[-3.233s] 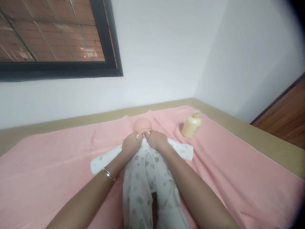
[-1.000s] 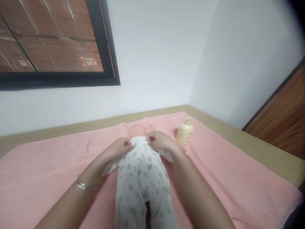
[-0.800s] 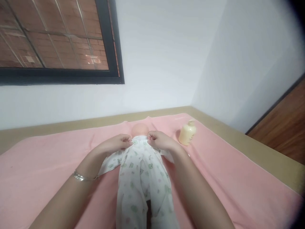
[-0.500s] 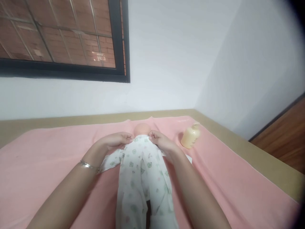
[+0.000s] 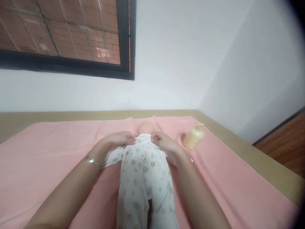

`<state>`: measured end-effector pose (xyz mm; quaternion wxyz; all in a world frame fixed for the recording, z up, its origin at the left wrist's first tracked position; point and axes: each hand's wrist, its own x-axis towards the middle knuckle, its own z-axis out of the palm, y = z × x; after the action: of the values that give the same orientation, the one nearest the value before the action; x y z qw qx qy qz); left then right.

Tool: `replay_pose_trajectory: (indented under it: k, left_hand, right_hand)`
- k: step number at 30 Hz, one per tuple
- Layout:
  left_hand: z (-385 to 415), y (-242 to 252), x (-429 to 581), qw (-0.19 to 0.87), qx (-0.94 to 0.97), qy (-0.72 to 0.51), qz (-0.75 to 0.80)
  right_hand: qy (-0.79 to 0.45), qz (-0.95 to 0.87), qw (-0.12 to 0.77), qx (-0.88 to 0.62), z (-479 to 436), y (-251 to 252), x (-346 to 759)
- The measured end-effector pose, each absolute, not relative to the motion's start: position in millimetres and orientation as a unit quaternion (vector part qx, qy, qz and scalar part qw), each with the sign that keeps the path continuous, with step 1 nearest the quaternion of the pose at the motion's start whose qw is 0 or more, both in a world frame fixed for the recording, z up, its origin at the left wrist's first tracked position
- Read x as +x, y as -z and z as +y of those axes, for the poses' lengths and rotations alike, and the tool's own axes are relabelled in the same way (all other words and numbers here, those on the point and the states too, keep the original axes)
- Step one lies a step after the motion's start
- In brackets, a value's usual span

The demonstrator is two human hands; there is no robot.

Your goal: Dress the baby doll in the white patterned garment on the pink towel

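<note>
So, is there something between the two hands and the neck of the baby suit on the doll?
Nothing visible. The left hand and right hand already pinch the collar of the baby suit, just below the doll's head. The bottle lies apart, to the right on the pink towel.

A plain room in a home, set up for infant care; a pink towel [image 5: 214, 178] spreads across a tan desk [image 5: 267, 165] pushed into the corner of two bare white walls [image 5: 171, 63]; a doll [image 5: 145, 127] in a printed sleepsuit [image 5: 145, 178] lies on the towel, a cream lotion bottle [image 5: 193, 139] near its head; a dark-framed window [image 5: 126, 41] looks onto a brick wall [image 5: 59, 25] outside; brown wood panelling [image 5: 283, 149] shows at right.
</note>
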<state>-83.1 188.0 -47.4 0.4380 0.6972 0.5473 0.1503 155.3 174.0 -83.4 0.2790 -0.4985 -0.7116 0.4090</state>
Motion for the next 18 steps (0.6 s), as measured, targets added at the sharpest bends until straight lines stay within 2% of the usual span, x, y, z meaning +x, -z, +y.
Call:
replay_pose_trajectory:
  k: [5,13,15,18]
  left_hand:
    - [193,51,-86,0.481,0.718,-0.128,0.487]
    - [195,59,-85,0.372,0.750,-0.112,0.536]
    - [193,59,-83,0.310,0.742,-0.124,0.581]
    - [190,61,-79,0.209,0.734,-0.134,0.632]
  right_hand:
    - [-0.408,-0.711,0.281,-0.499,173,75,164]
    - [-0.354,-0.763,0.242,-0.484,183,74,174]
    - [-0.323,-0.757,0.272,-0.499,181,69,177]
    - [-0.247,-0.721,0.369,-0.532,179,57,192]
